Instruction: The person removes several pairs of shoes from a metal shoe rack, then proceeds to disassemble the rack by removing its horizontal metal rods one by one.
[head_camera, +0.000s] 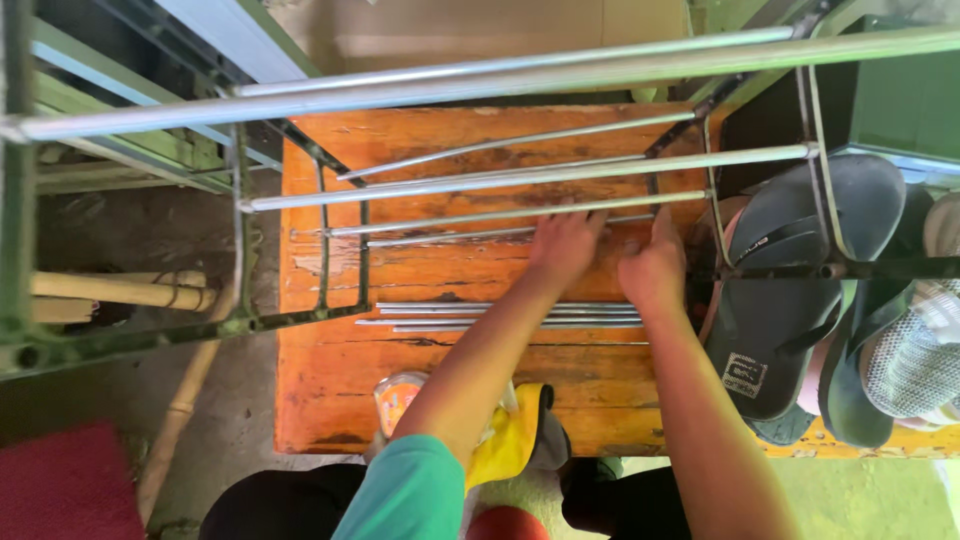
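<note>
orange wood of the desk (330, 390) is carrying a metal rack frame (300, 200). at frame centre, the left hand (566, 245) is lying flat and open on a thin steel rod (480, 236), while the right hand (655, 270) is curling loosely beside it, gripping nothing visible. loose rods (500, 315) are lying just below; dark sandals (790, 300) are sitting at right.
</note>
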